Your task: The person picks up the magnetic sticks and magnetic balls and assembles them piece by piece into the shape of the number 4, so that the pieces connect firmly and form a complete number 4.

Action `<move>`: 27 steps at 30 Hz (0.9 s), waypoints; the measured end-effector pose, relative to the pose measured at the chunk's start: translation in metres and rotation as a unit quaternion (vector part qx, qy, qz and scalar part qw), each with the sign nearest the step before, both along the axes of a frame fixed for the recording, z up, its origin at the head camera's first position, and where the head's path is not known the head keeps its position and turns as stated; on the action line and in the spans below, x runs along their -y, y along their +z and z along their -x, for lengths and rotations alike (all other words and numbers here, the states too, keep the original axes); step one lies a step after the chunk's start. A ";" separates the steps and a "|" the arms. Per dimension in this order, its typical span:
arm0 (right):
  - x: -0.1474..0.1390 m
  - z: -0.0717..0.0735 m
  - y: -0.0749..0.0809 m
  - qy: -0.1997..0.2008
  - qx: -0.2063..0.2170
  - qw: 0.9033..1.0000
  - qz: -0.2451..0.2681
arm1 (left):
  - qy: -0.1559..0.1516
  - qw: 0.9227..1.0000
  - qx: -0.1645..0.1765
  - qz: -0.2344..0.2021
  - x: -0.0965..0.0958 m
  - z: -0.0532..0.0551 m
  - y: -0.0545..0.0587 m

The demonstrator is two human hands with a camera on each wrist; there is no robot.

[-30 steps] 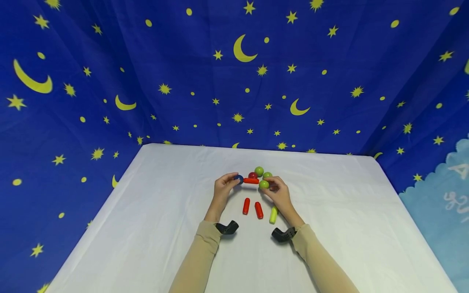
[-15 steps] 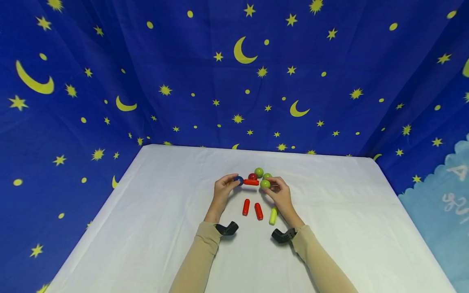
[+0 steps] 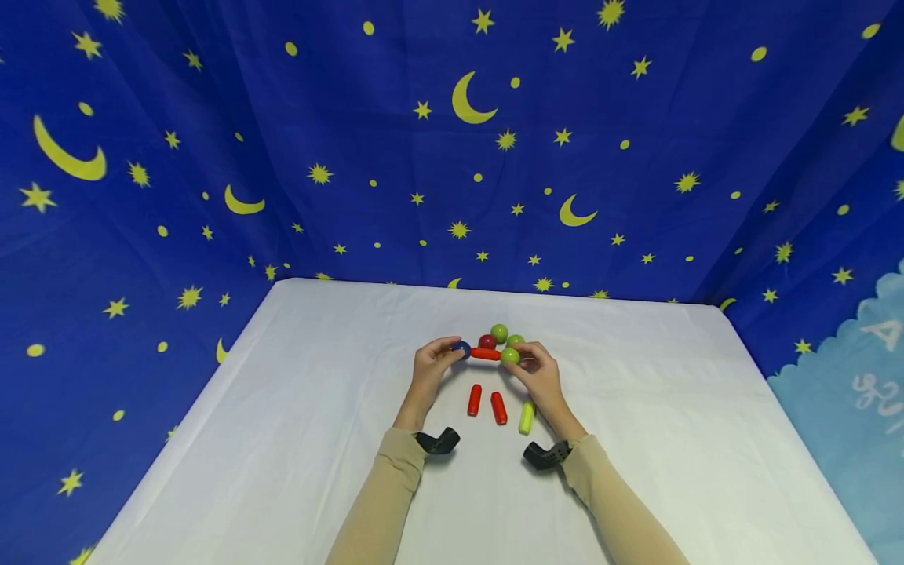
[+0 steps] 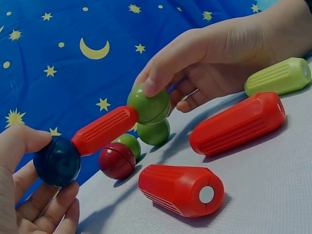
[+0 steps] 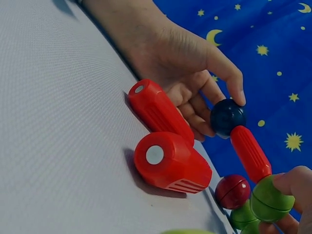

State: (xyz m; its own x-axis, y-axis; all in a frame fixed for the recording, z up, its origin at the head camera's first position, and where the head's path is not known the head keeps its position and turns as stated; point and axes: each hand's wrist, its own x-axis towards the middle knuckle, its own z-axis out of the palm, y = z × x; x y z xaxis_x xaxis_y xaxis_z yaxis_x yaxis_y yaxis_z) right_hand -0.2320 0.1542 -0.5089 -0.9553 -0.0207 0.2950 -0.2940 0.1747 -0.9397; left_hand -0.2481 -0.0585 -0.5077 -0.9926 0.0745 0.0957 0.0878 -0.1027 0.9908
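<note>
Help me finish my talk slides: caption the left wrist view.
Left hand holds a blue ball, right hand a green ball, with a red rod bridging the two.

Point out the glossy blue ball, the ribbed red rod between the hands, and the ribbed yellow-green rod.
Glossy blue ball (image 5: 227, 118): right wrist view, middle of its rounded side.
Ribbed red rod (image 4: 106, 130): left wrist view, middle of its grooved side.
Ribbed yellow-green rod (image 3: 526, 418): head view, middle of its length.

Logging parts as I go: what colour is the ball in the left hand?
Dark blue; the ball shows best in the left wrist view.
</note>
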 end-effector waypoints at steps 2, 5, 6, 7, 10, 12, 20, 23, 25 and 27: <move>0.000 0.000 -0.001 0.002 -0.003 1.000 0.002 | 0.001 1.000 0.001 0.001 0.000 0.000 0.000; 0.000 0.000 -0.002 0.004 -0.008 1.000 0.004 | 0.003 1.000 0.002 0.002 0.000 0.000 0.000; 0.000 0.000 -0.002 0.004 -0.009 1.000 0.004 | 0.004 1.000 0.003 0.002 0.000 0.000 0.000; 0.000 0.000 -0.002 0.004 -0.009 1.000 0.005 | 0.004 1.000 0.004 0.003 0.000 0.000 0.000; 0.000 0.000 -0.002 0.004 -0.008 1.000 0.008 | 0.007 1.000 0.006 0.004 0.000 0.000 -0.001; 0.000 0.001 -0.002 0.004 -0.006 1.000 0.013 | 0.010 1.000 0.008 0.006 0.000 0.000 -0.001; 0.000 0.000 0.000 0.000 0.005 1.000 0.006 | 0.017 1.000 0.017 -0.003 0.000 0.002 -0.002; 0.001 -0.001 0.000 0.005 0.004 1.000 0.009 | 0.023 1.000 0.020 -0.007 -0.001 0.002 -0.002; 0.001 -0.001 -0.001 0.012 0.006 1.000 0.016 | 0.025 0.999 0.023 -0.009 -0.001 0.003 -0.002; 0.001 -0.001 -0.002 0.021 0.008 0.999 0.026 | 0.029 0.999 0.025 -0.011 -0.001 0.003 -0.002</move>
State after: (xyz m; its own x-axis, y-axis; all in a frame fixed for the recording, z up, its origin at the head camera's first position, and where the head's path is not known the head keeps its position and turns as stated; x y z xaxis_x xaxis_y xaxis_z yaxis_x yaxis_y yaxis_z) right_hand -0.2314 0.1536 -0.5109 -0.9586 -0.0459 0.2810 -0.2845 0.1139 -0.9519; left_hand -0.2515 -0.0579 -0.5101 -0.9988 0.0157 0.0471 0.0449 -0.1204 0.9917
